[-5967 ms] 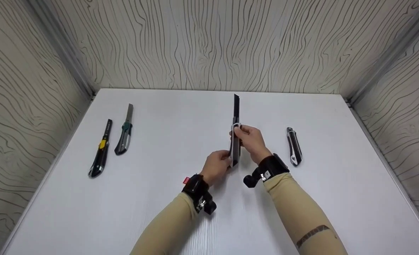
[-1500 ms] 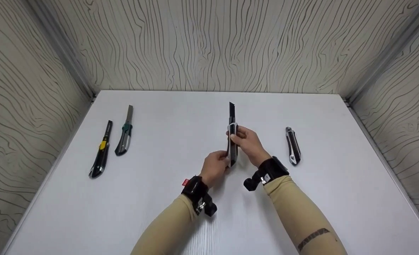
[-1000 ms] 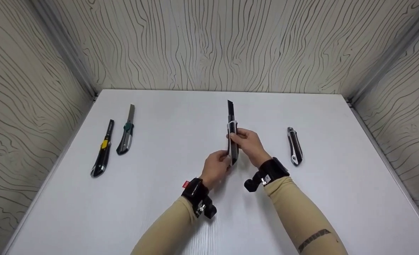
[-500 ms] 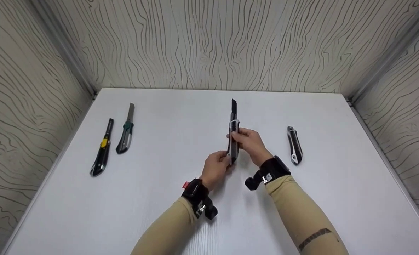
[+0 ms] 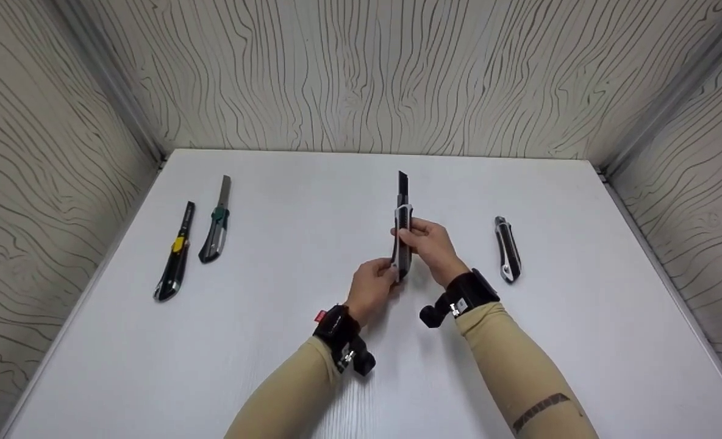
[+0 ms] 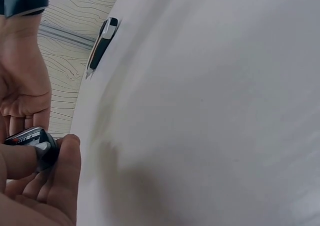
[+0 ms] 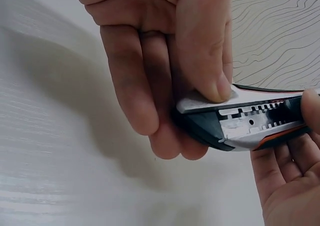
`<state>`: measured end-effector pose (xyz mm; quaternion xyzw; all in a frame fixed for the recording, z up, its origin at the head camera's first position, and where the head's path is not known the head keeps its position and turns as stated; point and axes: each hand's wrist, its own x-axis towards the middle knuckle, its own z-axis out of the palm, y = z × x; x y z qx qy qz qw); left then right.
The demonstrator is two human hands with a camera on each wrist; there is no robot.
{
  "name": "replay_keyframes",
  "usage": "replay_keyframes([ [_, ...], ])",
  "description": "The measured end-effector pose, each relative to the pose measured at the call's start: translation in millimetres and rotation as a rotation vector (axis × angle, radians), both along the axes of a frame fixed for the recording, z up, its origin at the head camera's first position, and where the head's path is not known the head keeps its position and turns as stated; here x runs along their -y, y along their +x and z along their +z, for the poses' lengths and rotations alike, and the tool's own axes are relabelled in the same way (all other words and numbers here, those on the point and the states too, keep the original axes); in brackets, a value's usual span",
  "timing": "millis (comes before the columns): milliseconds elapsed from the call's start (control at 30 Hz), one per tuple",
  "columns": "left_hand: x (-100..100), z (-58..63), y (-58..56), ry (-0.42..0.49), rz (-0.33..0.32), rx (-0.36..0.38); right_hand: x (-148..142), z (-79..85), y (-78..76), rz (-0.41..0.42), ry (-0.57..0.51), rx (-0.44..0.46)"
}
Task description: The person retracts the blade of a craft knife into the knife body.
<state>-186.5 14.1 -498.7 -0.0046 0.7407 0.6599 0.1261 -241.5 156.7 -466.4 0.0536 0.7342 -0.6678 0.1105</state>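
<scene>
Over the middle of the table, both hands hold a white-and-black utility knife [image 5: 402, 213], its black blade [image 5: 403, 183] sticking out toward the back wall. My left hand [image 5: 370, 289] pinches the butt end from the left. From the right, my right hand [image 5: 434, 247] grips the handle, thumb on its upper face. In the right wrist view, the handle [image 7: 245, 131] shows a toothed slot and an orange line; the left thumb [image 7: 205, 60] presses near its end while the right thumb [image 7: 311, 108] lies farther along. The left wrist view shows the butt end [image 6: 46, 153] between fingers.
A black knife with a yellow slider [image 5: 173, 259] and a grey-green knife [image 5: 216, 228], blades out, lie at the left of the white table [image 5: 288, 244]. Another white-and-black knife [image 5: 507, 250] lies at the right. Patterned walls [image 5: 361, 73] enclose the back and sides.
Compared with six seconds ago, the held knife's blade sticks out less and the right thumb sits lower on the handle. Over the last half second the hands have barely moved.
</scene>
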Motion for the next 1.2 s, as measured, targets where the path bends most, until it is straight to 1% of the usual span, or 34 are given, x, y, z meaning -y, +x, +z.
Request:
replay_keyframes([
  [200, 0.3, -0.4, -1.7, 0.001, 0.006, 0.000, 1.4, 0.1, -1.0, 0.008, -0.009, -0.003],
  [433, 0.6, 0.4, -1.3, 0.008, 0.004, 0.010, 1.9, -0.6, -1.7, -0.006, -0.010, 0.001],
  [600, 1.1, 0.8, -1.0, 0.005, 0.005, 0.009, 1.8, -1.2, -1.5, 0.018, -0.007, 0.000],
  [767, 1.7, -0.1, -1.4, -0.017, 0.004, 0.008, 1.6, -3.3, -1.8, 0.028, -0.011, -0.005],
  [1067, 0.7, -0.9, -1.1, 0.015, 0.012, 0.008, 1.0, -3.6, -1.6, 0.042, -0.025, -0.021],
  [1200, 0.9, 0.3, -1.1, 0.012, 0.010, 0.011, 1.0, -3.0, -1.0, 0.045, -0.032, -0.028],
])
